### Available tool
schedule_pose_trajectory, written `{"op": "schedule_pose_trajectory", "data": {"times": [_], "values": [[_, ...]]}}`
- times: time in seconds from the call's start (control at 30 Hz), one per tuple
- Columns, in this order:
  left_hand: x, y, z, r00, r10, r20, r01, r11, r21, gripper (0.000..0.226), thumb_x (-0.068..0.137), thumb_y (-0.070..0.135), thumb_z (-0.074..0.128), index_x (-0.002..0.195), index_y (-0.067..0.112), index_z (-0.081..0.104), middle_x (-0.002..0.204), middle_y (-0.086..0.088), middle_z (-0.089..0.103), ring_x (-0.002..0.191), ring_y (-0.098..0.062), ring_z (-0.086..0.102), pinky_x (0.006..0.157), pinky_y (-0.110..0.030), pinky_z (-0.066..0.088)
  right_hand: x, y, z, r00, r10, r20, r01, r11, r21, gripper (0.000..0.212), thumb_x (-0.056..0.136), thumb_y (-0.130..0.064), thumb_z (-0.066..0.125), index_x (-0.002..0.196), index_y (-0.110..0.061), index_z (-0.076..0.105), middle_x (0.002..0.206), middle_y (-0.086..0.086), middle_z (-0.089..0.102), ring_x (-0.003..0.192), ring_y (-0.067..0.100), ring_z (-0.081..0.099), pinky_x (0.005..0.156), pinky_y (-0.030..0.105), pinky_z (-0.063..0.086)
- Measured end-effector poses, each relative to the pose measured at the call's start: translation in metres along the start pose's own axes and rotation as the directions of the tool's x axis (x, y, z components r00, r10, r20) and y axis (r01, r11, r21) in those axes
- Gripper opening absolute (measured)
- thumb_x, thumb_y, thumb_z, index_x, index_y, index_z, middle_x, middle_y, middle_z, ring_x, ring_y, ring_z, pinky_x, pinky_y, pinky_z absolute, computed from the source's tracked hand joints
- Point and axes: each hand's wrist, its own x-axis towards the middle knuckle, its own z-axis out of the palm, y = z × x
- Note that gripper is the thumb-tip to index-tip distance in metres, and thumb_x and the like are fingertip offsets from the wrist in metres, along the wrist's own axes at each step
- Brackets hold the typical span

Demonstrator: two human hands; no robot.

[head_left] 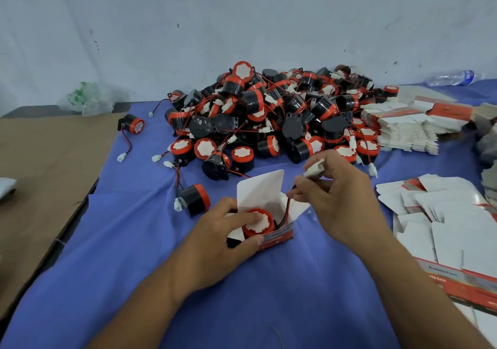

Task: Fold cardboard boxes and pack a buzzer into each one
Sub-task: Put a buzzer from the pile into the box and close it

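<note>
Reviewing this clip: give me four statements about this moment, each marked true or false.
1. A buzzer sits inside the open box. True.
2. The right hand is empty. False: its fingers pinch the buzzer's wire near the white connector.
3. The water bottle stands upright. False: it lies on its side by the wall.
4. The left hand holds the box. True.

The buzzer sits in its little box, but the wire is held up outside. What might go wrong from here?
1. The wire and white connector in the right hand could get pinched under the lid flap if not tucked in beside the buzzer.
2. The box, gripped only by the left hand, might buckle or tip when the wire is pushed down.
</note>
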Motion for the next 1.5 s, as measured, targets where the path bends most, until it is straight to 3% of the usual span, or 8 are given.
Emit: {"op": "schedule_pose_trajectory", "data": {"times": [0.13,0.27,0.63,0.8,1.03,1.13,1.37,1.5], "values": [[0.000,0.002,0.001,1.000,0.020,0.000,-0.020,1.000,0.000,0.042,0.086,0.047,0.062,0.123,0.029,0.067,0.118,0.011,0.053,0.106,-0.005,0.056,0.088,-0.024,0.051,-0.005,0.004,0.014,0.924,-0.373,0.090,0.360,0.764,-0.535,0.023,0.082,0.005,0.070,0.082,-0.016,0.060,0.064,-0.003,0.059,0.054,0.023,0.058,0.043,0.036,0.047],[0.000,0.003,0.002,0.999,0.028,-0.021,-0.028,1.000,0.007,0.039,0.085,0.040,0.065,0.122,0.028,0.068,0.117,0.009,0.054,0.104,-0.004,0.056,0.088,-0.024,0.050,-0.008,0.007,0.020,0.932,-0.302,0.201,0.350,0.604,-0.716,0.026,0.063,0.013,0.071,0.078,-0.008,0.069,0.060,0.005,0.056,0.047,0.031,0.049,0.037,0.036,0.044],[0.000,0.002,0.004,0.998,0.024,-0.051,-0.026,0.999,-0.023,0.051,0.086,0.059,0.058,0.122,0.026,0.068,0.117,0.010,0.056,0.109,0.000,0.056,0.094,-0.017,0.045,-0.016,0.008,0.017,0.859,-0.193,0.474,0.459,0.700,-0.547,0.023,0.086,-0.028,0.046,0.074,-0.019,0.063,0.069,-0.009,0.058,0.074,0.011,0.050,0.088,0.035,0.038],[0.000,0.003,0.003,0.999,0.010,-0.052,-0.010,1.000,-0.012,0.049,0.086,0.059,0.057,0.122,0.028,0.068,0.114,0.010,0.056,0.106,-0.001,0.057,0.092,-0.017,0.046,-0.018,0.011,0.015,0.807,-0.071,0.586,0.484,0.649,-0.587,0.047,0.104,-0.050,0.024,0.113,-0.028,0.065,0.116,-0.018,0.065,0.120,0.000,0.048,0.109,0.029,0.022],[0.000,0.004,0.002,0.999,-0.020,-0.041,0.019,1.000,-0.014,0.045,0.084,0.046,0.063,0.123,0.024,0.068,0.115,0.009,0.055,0.106,-0.003,0.056,0.091,-0.026,0.048,-0.017,0.019,0.019,0.977,-0.118,0.179,0.204,0.766,-0.610,0.023,0.100,-0.037,0.055,0.098,-0.029,0.077,0.087,-0.011,0.056,0.089,0.014,0.038,0.083,0.034,0.027],[-0.001,0.006,0.001,1.000,-0.011,-0.029,0.011,1.000,0.006,0.049,0.084,0.052,0.059,0.122,0.023,0.069,0.117,0.003,0.056,0.105,-0.008,0.057,0.091,-0.028,0.049,-0.014,0.017,0.020,0.992,-0.032,0.123,0.102,0.770,-0.630,0.012,0.097,-0.029,0.062,0.090,-0.029,0.072,0.085,-0.011,0.060,0.087,0.012,0.044,0.088,0.033,0.032],[-0.001,0.008,0.004,0.999,0.024,-0.037,-0.023,0.999,0.030,0.042,0.085,0.039,0.069,0.123,0.021,0.068,0.116,0.008,0.053,0.104,-0.004,0.055,0.090,-0.020,0.046,-0.014,0.003,0.029,0.957,0.041,0.288,0.232,0.492,-0.839,0.027,0.102,-0.033,0.042,0.080,-0.026,0.055,0.082,-0.009,0.053,0.090,0.017,0.033,0.078,0.033,0.028],[0.000,0.008,0.006,0.997,-0.018,-0.073,0.018,1.000,0.000,0.040,0.083,0.043,0.072,0.119,0.025,0.069,0.111,0.010,0.053,0.101,-0.002,0.055,0.088,-0.013,0.044,-0.017,0.001,0.028,0.911,0.158,0.382,0.265,0.488,-0.832,0.026,0.103,-0.041,0.033,0.107,-0.032,0.058,0.096,-0.005,0.036,0.108,0.025,0.031,0.083,0.035,0.024]]}}
